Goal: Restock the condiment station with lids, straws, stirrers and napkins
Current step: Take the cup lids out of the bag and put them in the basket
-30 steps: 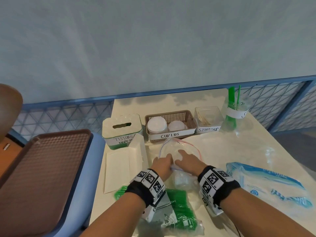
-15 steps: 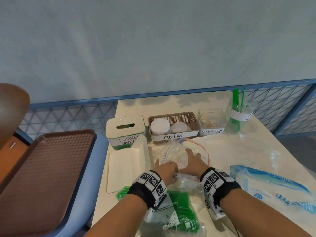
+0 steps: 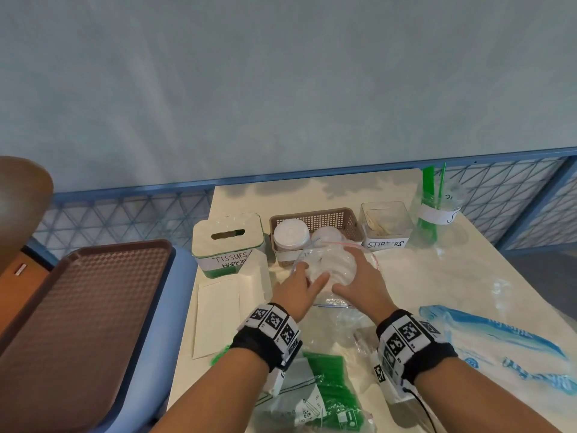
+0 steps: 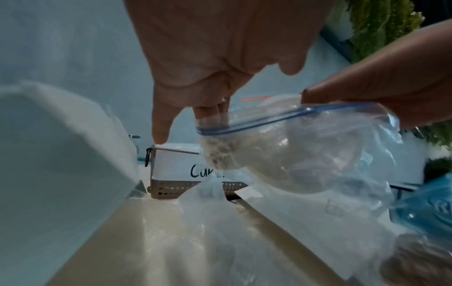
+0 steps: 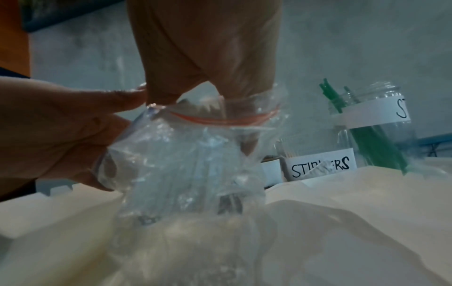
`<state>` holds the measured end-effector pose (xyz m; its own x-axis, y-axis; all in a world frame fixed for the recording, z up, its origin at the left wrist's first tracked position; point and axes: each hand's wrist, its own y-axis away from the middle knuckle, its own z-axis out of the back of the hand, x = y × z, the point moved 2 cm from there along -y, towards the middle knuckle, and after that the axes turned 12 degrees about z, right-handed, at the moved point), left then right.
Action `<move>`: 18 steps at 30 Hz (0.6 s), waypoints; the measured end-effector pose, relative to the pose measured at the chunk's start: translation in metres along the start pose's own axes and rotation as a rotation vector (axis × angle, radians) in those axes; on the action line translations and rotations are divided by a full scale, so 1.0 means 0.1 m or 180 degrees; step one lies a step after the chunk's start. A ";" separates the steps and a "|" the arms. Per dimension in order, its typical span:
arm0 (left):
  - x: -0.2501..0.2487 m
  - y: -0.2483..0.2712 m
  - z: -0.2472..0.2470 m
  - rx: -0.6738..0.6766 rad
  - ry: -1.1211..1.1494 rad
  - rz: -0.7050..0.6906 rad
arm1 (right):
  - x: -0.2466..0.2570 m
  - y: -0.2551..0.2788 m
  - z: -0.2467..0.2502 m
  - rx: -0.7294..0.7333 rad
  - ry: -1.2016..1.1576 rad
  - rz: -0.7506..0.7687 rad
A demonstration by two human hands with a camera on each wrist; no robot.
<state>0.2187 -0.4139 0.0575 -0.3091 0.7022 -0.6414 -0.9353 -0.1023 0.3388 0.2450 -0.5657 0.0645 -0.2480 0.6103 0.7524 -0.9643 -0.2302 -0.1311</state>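
A clear zip bag (image 3: 331, 267) with white cup lids inside hangs lifted just in front of the brown "CUP LIDS" basket (image 3: 315, 218). My left hand (image 3: 307, 278) pinches the bag's left edge near the blue zip line (image 4: 281, 121), index finger pointing down. My right hand (image 3: 351, 275) has its fingers inside the bag's mouth (image 5: 220, 118) and its thumb outside, gripping the rim. Whether those fingers touch the lids is hidden. The basket holds two stacks of white lids (image 3: 291, 234).
The tissue and napkin box (image 3: 228, 242), stirrers box (image 3: 384, 225) and straw jar (image 3: 437, 210) line the table's back. White napkins (image 3: 254, 276), a green straw packet (image 3: 327, 389) and a blue-printed bag (image 3: 499, 339) lie nearer. A brown tray (image 3: 78, 307) sits left.
The bag has been lifted off the table towards the basket, and its mouth has been pulled wider. My right fingers have gone further into it.
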 end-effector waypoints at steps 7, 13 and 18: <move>-0.01 -0.07 0.10 0.0383 0.0540 0.0590 | 0.08 0.09 -0.01 0.0296 -0.0088 0.0512; -0.01 -0.08 0.14 0.0426 0.0404 0.1014 | 0.19 0.07 0.14 -0.0153 -0.0173 0.0656; 0.02 -0.14 0.17 0.0209 -0.0060 0.0889 | 0.32 -0.03 0.44 -0.0983 -0.1038 0.0442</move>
<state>0.2347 -0.3991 0.0636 -0.5492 0.6664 -0.5042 -0.8010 -0.2480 0.5448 0.2440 -0.5787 0.1174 -0.3821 0.3083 0.8712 -0.9189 -0.0265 -0.3937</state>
